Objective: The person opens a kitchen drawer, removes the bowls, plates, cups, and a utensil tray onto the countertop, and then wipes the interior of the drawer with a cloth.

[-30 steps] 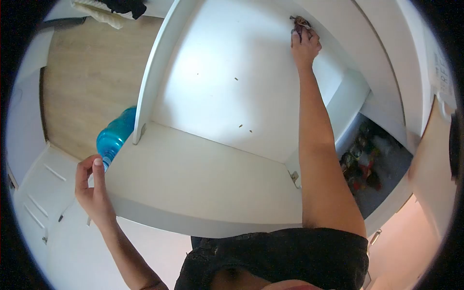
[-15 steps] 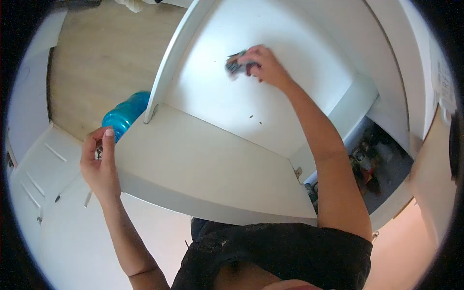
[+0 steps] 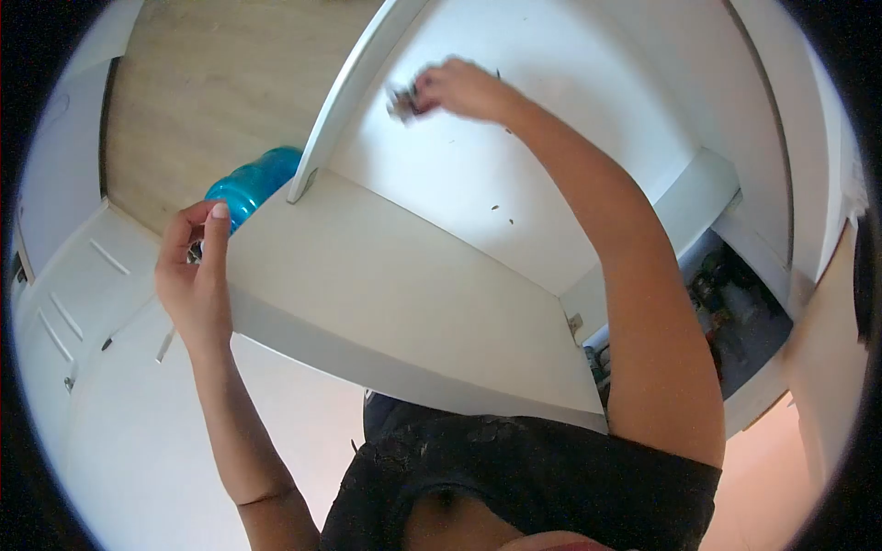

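Note:
My right hand point(image 3: 459, 89) is closed on a small crumpled grey-and-white wad point(image 3: 402, 103), blurred by motion, against the white inner panel point(image 3: 441, 174) of a cabinet. Small brown bits point(image 3: 503, 213) lie on that panel, below the hand. At the outer left end of the pale flap point(image 3: 395, 285), my left hand point(image 3: 195, 285) has its fingers curled towards the thumb. Something small and dark-and-white shows between them, too little to name. Just beyond those fingertips is a translucent blue plastic bottle point(image 3: 257, 188), partly hidden by the flap's corner.
An upright white side wall point(image 3: 344, 87) edges the panel on the left. On the right, an open compartment point(image 3: 744, 312) holds dark, jumbled items. Metal hinges point(image 3: 576, 323) join flap and cabinet. Wooden flooring point(image 3: 230, 83) and white panelled doors point(image 3: 101, 285) are at left.
My right hand has moved left and slightly up across the white panel with the wad. My left hand keeps its curled pose at the flap's end. The whole view has shifted a little.

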A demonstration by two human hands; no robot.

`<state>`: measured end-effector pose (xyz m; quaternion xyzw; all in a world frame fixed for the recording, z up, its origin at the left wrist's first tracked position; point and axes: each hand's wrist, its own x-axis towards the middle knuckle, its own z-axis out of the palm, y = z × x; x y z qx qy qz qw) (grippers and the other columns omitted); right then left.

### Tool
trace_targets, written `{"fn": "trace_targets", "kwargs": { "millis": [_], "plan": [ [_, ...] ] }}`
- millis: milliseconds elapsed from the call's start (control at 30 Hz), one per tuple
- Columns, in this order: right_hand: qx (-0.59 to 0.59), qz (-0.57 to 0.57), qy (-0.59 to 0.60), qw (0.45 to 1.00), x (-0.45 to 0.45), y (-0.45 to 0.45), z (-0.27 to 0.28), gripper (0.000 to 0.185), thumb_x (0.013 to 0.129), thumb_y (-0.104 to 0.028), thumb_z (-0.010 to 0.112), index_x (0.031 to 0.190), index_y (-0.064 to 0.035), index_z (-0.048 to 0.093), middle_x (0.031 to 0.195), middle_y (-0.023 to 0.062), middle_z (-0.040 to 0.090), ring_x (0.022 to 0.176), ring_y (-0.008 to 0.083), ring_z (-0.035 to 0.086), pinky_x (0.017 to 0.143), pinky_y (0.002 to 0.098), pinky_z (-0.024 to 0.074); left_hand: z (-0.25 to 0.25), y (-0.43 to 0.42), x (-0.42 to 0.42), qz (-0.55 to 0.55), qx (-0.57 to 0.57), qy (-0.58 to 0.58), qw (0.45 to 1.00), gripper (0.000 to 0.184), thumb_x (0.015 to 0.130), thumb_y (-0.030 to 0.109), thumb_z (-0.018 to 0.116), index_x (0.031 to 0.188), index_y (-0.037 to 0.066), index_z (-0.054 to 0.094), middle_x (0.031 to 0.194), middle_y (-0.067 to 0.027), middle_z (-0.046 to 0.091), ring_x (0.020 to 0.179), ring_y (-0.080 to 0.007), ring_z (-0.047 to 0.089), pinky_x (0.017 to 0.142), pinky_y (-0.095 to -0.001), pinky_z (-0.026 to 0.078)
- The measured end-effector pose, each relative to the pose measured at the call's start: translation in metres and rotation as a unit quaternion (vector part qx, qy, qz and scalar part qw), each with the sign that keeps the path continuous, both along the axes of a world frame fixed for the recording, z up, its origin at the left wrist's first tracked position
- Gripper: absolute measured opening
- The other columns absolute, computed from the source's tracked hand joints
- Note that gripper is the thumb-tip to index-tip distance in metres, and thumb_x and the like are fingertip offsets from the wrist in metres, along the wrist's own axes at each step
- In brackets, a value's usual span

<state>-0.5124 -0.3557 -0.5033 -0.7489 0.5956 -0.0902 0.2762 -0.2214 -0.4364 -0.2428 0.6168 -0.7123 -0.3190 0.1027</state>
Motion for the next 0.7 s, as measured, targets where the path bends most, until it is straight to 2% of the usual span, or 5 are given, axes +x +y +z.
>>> {"fn": "trace_targets", "kwargs": {
  "millis": [100, 200, 300, 467, 700],
  "plan": [
    [0.087, 0.095, -0.097, 0.987, 0.007, 0.057, 0.018, 0.020, 0.077, -0.008, 0.058, 0.089, -0.0205, 0.069, 0.102, -0.0051, 0.059, 0.094, 0.0231, 0.052, 0.088, 0.0342, 0.0436, 0.002, -0.001, 0.001, -0.019, 0.011, -0.026, 0.999, 0.029, 0.088, 0.030, 0.062, 0.092, 0.002, 0.066, 0.085, -0.0037, 0.064, 0.084, -0.0115, 0.056, 0.080, -0.0254, 0.041],
    [0.193, -0.070, -0.341, 0.918, -0.014, 0.051, 0.035, 0.030, 0.073, 0.004, 0.050, 0.094, -0.0086, 0.067, 0.103, 0.0045, 0.056, 0.094, 0.0200, 0.053, 0.086, 0.0323, 0.0461, 0.005, 0.002, -0.004, -0.012, 0.008, -0.047, 0.999, 0.029, 0.087, 0.031, 0.062, 0.092, 0.002, 0.066, 0.085, -0.0035, 0.064, 0.084, -0.0117, 0.056, 0.081, -0.0254, 0.041],
    [0.160, -0.141, -0.278, 0.936, -0.025, -0.006, 0.058, 0.041, 0.074, 0.007, 0.039, 0.100, -0.0082, 0.066, 0.104, 0.0033, 0.055, 0.062, 0.0120, 0.055, 0.041, 0.0226, 0.0432, 0.005, 0.002, -0.006, -0.010, 0.008, -0.044, 0.999, 0.030, 0.087, 0.031, 0.063, 0.093, 0.003, 0.066, 0.085, -0.0035, 0.064, 0.085, -0.0116, 0.056, 0.082, -0.0254, 0.041],
    [-0.067, 0.046, -0.043, 0.996, 0.046, -0.051, -0.012, 0.034, 0.074, -0.025, 0.069, 0.107, -0.0181, 0.066, 0.109, 0.0039, 0.061, 0.104, 0.0265, 0.054, 0.088, 0.0394, 0.0451, 0.005, 0.001, -0.004, 0.009, 0.022, -0.056, 0.998, 0.031, 0.086, 0.032, 0.063, 0.093, 0.002, 0.066, 0.087, -0.0041, 0.065, 0.087, -0.0108, 0.056, 0.083, -0.0248, 0.040],
    [-0.191, 0.105, -0.044, 0.975, 0.100, -0.003, -0.025, 0.031, 0.078, -0.015, 0.056, 0.108, -0.0190, 0.061, 0.106, -0.0010, 0.058, 0.105, 0.0232, 0.051, 0.085, 0.0387, 0.0447, 0.000, 0.001, -0.001, 0.006, 0.019, -0.040, 0.999, 0.028, 0.088, 0.027, 0.062, 0.093, 0.000, 0.065, 0.089, -0.0043, 0.065, 0.088, -0.0106, 0.057, 0.083, -0.0232, 0.040]
  ]
}}
